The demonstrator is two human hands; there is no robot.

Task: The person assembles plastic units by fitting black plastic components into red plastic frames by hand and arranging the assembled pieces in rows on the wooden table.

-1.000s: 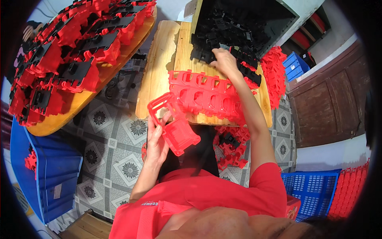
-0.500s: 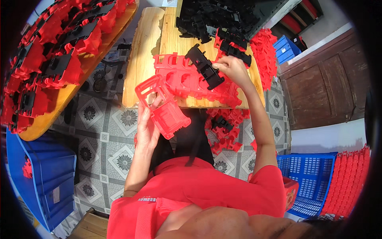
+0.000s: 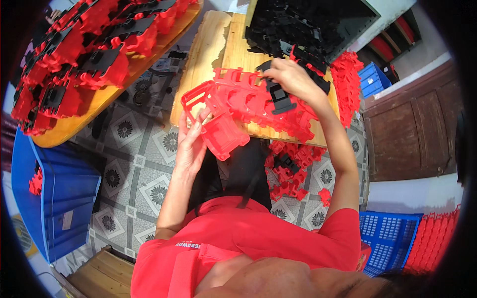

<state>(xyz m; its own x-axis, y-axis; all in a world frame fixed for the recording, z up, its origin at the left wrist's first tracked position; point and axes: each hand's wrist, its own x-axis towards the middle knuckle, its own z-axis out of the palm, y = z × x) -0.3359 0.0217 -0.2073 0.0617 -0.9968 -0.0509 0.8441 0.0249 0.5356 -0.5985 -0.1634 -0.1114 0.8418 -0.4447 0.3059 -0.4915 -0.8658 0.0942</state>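
Wooden table (image 3: 208, 54): black tray (image 3: 348, 20) holds black parts; left hand (image 3: 191, 144) fingers grip red housing (image 3: 218, 126), right hand (image 3: 293, 79) pinches black insert (image 3: 279, 97).

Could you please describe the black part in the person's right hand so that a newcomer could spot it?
Find the wooden table ahead of the person. Over its row of red frames, the right hand holds a flat black plastic insert, the only black piece there, apart from the black heap behind.
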